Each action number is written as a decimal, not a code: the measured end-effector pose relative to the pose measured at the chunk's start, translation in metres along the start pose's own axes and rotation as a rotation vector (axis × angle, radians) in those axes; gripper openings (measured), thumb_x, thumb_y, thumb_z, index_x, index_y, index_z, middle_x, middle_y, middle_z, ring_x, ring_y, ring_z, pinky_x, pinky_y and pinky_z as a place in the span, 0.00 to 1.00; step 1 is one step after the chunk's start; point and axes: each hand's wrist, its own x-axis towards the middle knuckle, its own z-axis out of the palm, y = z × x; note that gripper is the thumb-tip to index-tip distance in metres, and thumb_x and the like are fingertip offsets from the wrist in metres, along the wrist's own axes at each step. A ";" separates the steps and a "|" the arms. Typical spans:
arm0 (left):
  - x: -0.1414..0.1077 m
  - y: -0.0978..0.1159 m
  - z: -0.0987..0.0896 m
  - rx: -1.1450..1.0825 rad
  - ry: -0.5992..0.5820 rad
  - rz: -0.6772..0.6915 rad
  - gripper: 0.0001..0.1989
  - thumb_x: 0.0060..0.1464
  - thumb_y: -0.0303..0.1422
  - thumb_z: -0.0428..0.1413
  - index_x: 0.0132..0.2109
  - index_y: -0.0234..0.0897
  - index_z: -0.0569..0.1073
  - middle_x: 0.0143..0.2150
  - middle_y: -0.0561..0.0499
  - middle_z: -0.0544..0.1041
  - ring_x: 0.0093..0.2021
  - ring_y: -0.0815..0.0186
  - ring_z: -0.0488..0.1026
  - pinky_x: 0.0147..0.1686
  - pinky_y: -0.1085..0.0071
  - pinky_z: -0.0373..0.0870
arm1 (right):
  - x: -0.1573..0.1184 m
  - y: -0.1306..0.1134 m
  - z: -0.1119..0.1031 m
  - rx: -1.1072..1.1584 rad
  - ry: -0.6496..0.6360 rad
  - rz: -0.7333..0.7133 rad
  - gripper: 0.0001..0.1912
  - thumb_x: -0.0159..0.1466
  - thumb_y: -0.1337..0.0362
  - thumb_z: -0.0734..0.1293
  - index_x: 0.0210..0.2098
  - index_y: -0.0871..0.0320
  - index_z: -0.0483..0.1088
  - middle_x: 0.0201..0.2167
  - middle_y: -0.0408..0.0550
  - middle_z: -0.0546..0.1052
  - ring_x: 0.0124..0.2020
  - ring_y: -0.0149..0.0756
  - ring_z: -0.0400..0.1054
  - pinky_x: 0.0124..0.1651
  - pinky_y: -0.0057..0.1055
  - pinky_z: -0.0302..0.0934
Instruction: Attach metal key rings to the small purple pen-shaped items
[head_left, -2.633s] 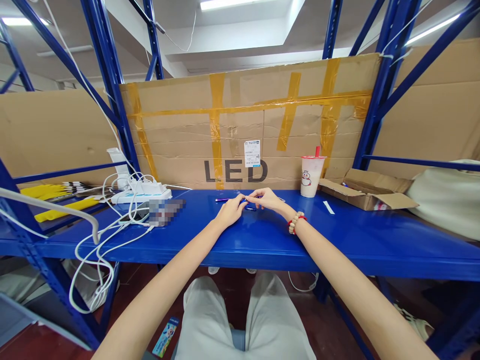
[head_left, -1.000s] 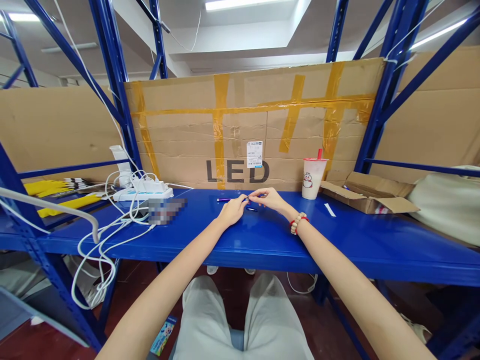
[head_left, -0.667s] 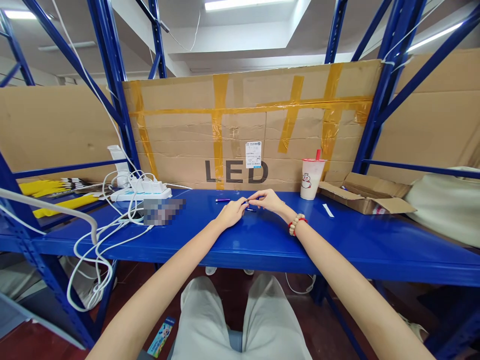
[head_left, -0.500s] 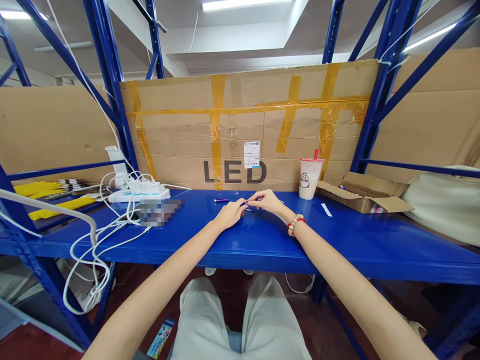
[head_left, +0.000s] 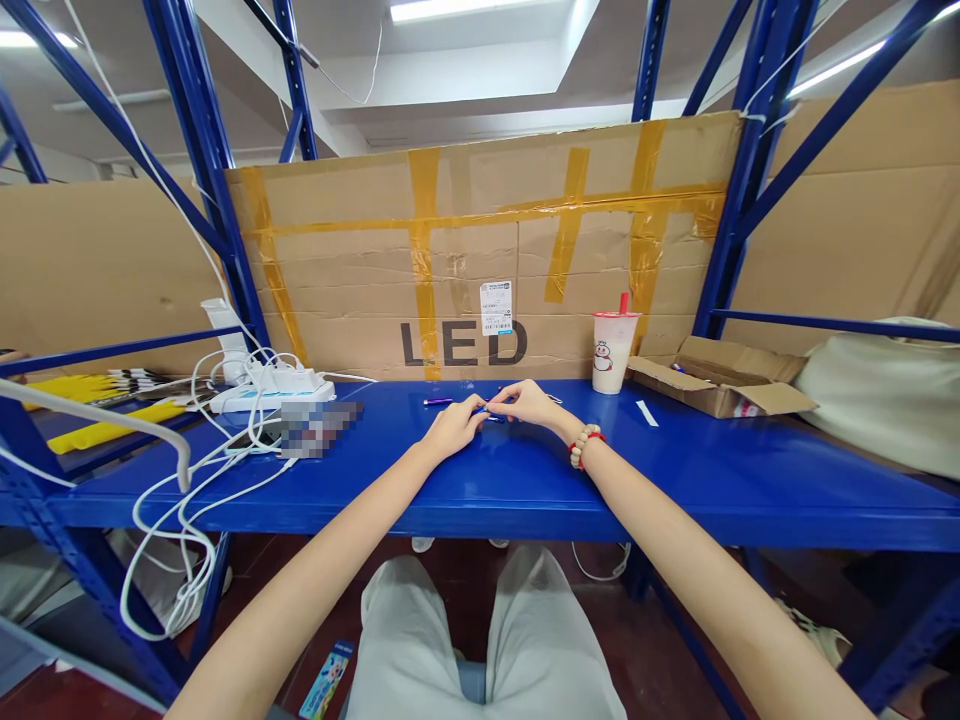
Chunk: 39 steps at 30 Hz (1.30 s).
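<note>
My left hand (head_left: 452, 428) and my right hand (head_left: 528, 404) meet over the blue shelf top (head_left: 525, 480), fingertips pinched together around something small that I cannot make out. Both hands are closed. A purple pen-like piece (head_left: 438, 402) lies just left of my left fingers. Beneath the fingertips a small blue piece (head_left: 493, 418) shows in part. Beaded and red bracelets (head_left: 584, 446) circle my right wrist.
A lidded cup (head_left: 613, 352) with a red straw stands behind my right hand. Right of it are a white strip (head_left: 646, 413) and an open cardboard box (head_left: 720, 378). White cables and a power strip (head_left: 274, 390) lie left. Cardboard (head_left: 345, 290) walls the back.
The whole view has shifted slightly, with the scene a little further left. My hands stay together, with only slight changes at the fingers.
</note>
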 end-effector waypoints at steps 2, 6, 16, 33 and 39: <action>0.000 -0.001 0.001 -0.013 0.011 0.004 0.08 0.57 0.36 0.44 0.40 0.40 0.64 0.30 0.53 0.76 0.34 0.64 0.73 0.35 0.71 0.67 | 0.001 0.001 0.000 -0.012 0.006 0.011 0.23 0.46 0.49 0.69 0.28 0.66 0.76 0.16 0.45 0.70 0.16 0.23 0.55 0.17 0.22 0.50; 0.001 -0.002 0.001 -0.006 0.022 0.007 0.07 0.56 0.36 0.46 0.40 0.40 0.64 0.31 0.52 0.76 0.34 0.63 0.73 0.34 0.70 0.67 | 0.004 0.005 0.001 -0.009 0.005 0.034 0.24 0.47 0.47 0.69 0.28 0.65 0.76 0.14 0.43 0.68 0.15 0.23 0.54 0.17 0.22 0.50; 0.000 0.002 -0.001 0.039 0.028 0.017 0.09 0.57 0.36 0.44 0.42 0.41 0.65 0.31 0.53 0.75 0.34 0.63 0.73 0.34 0.71 0.67 | 0.006 0.002 0.003 0.058 -0.001 0.070 0.24 0.45 0.47 0.70 0.26 0.64 0.75 0.16 0.44 0.69 0.17 0.24 0.56 0.16 0.21 0.50; 0.002 0.007 -0.003 -0.106 0.024 -0.066 0.16 0.60 0.40 0.38 0.46 0.42 0.65 0.25 0.55 0.72 0.29 0.66 0.71 0.35 0.72 0.65 | 0.011 0.006 -0.008 0.138 0.036 -0.093 0.22 0.46 0.51 0.71 0.32 0.64 0.74 0.25 0.48 0.74 0.18 0.24 0.59 0.19 0.23 0.53; 0.001 0.007 -0.002 -0.098 0.013 -0.051 0.15 0.59 0.41 0.38 0.48 0.46 0.65 0.41 0.52 0.74 0.42 0.62 0.71 0.43 0.67 0.64 | 0.009 0.006 -0.008 0.112 0.020 -0.087 0.23 0.47 0.51 0.70 0.34 0.64 0.75 0.25 0.49 0.75 0.19 0.24 0.59 0.20 0.23 0.52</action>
